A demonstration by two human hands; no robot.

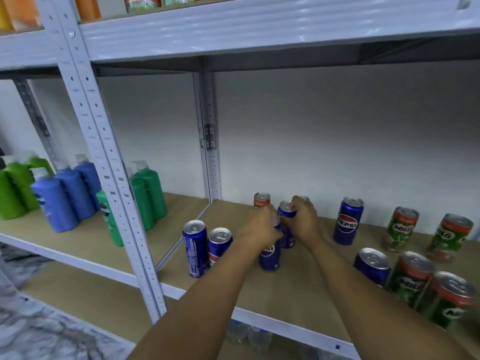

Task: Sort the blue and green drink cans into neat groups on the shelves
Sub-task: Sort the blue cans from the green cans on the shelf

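Both hands reach onto the wooden shelf (298, 289). My left hand (259, 226) grips the top of a blue Pepsi can (270, 257) standing on the shelf. My right hand (305, 219) holds a second blue can (287, 222) just behind it, and a third can top (301, 198) shows behind those fingers. Two blue cans (195, 248) (218, 244) stand together at the left. Further blue cans stand at the right (348, 220) (372, 265). Several green Milo cans (401, 228) (450, 237) (413, 278) (449, 298) cluster at the far right. Another green can with a red band (261, 200) stands at the back.
A perforated white upright (104, 165) divides this bay from the left one, which holds blue bottles (67, 196) and green bottles (145, 193). The upper shelf beam (259, 29) hangs overhead. Clear bottles (249, 336) show on the shelf below.
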